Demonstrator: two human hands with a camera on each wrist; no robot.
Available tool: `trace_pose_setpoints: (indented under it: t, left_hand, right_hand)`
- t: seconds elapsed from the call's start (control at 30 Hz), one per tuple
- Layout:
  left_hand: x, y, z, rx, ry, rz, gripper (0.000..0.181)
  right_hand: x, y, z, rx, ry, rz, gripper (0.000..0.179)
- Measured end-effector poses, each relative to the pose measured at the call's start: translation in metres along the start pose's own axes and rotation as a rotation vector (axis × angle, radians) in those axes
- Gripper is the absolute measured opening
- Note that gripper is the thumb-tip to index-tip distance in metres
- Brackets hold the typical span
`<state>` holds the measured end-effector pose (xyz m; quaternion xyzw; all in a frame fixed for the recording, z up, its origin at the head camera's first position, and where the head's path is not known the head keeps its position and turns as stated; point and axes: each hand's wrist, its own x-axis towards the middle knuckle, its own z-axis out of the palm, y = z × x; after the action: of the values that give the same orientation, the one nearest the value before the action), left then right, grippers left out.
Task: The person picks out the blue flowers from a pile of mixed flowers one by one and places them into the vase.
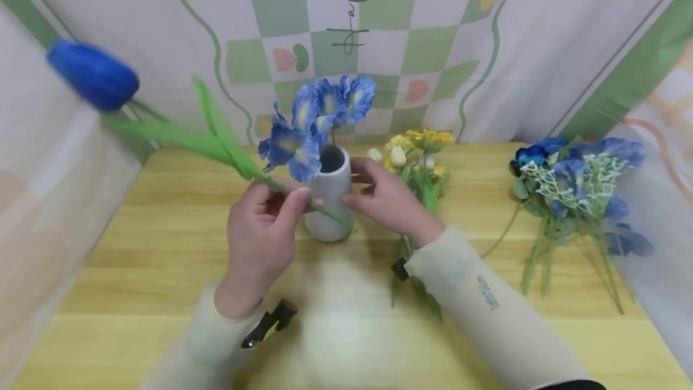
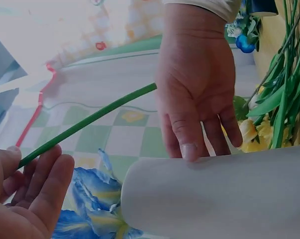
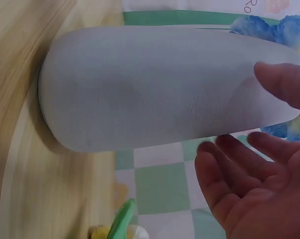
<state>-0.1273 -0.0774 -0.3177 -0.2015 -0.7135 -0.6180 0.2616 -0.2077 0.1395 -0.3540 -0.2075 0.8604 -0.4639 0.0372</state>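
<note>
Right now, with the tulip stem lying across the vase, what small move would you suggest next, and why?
Probably tip the tulip upright. The left hand pinches its stem, which lies slanted across the vase, cut end beside the wall, not over the mouth. The right hand rests open by the vase.

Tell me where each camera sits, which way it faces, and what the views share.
Head: looks forward and down at the table; left hand pinching the tulip stem, right hand at the white vase.
Left wrist: looks across its fingers to the right hand.
Right wrist: looks past its palm at the vase.
All three share the vase.
</note>
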Motion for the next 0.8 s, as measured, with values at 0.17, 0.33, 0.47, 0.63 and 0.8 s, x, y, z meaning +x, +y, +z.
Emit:
trace_pose_setpoints:
  t: [0.17,0.33,0.47,0.63,0.8]
  left_hand:
    - [0.007,0.002,0.004,-0.181,0.031,0.064,0.012]
    - [0.015,0.002,0.011,-0.183,0.056,0.144,0.015]
    - [0.024,0.001,0.015,-0.080,0.120,0.231,0.017]
    - [0.039,-0.002,0.013,-0.060,0.218,0.274,0.014]
    - [0.048,-0.006,0.008,-0.099,0.283,0.237,0.012]
  right_hand:
    - [0.011,0.002,0.003,0.041,-0.013,-0.072,0.087]
    - [0.016,-0.002,0.008,0.036,-0.014,-0.033,0.088]
    - [0.015,-0.007,0.011,-0.046,0.015,0.037,0.086]
    - [0.013,-0.013,0.012,-0.095,0.015,0.073,0.085]
    - [0.012,-0.014,0.012,-0.120,0.008,0.092,0.086]
